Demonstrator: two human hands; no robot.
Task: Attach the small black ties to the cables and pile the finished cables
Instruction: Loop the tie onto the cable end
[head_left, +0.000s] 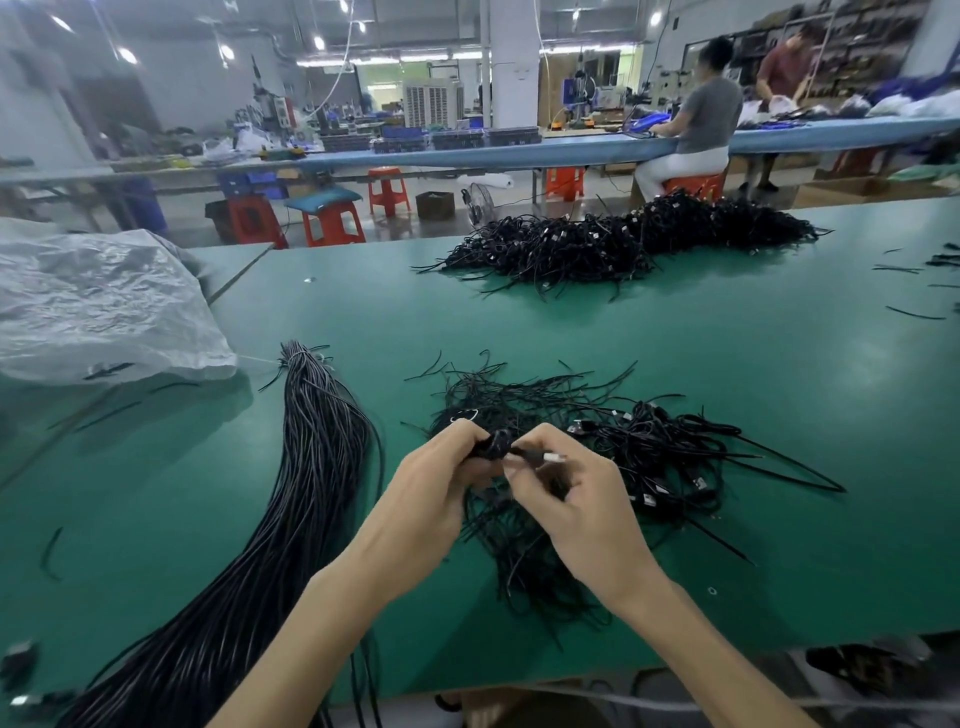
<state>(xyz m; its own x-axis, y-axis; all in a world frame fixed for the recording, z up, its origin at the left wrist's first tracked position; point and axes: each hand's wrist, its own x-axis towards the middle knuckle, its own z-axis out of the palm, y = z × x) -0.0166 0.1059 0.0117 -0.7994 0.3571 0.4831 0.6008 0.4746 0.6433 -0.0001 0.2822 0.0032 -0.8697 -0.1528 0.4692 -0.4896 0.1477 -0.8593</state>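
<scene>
Table (779, 364): green-topped, long, running across the room; everything listed below lay on it unless noted.
Left hand (441, 483): raised just above the table, fingers curled round a small coiled cable (493, 447), gripping it from the left.
Right hand (576, 499): close against the left, thumb and fingertips pinching the same coil from the right; a silver plug (553, 458) stuck out just beside the fingers.
Whether a tie was already on the coil: could not tell, the fingers covered it.
Black ties (519, 566): thin loose strands, spread in a tangle under and in front of both hands.
Near heap (660, 457): black cables with silver plugs, loosely tangled, just right of the hands.
Far pile (623, 239): large mound of coiled black cables, at the far edge of the table, well apart from the hands.
Long bundle (311, 467): many straight black cords tied at the far end, lying left of the hands and running off the near edge.
Plastic bag (104, 306): crumpled, translucent white, at the far left.
Stools (332, 221): orange, on the floor beyond the table.
Seated person (701, 119): grey top, at a further blue table, back turned.
</scene>
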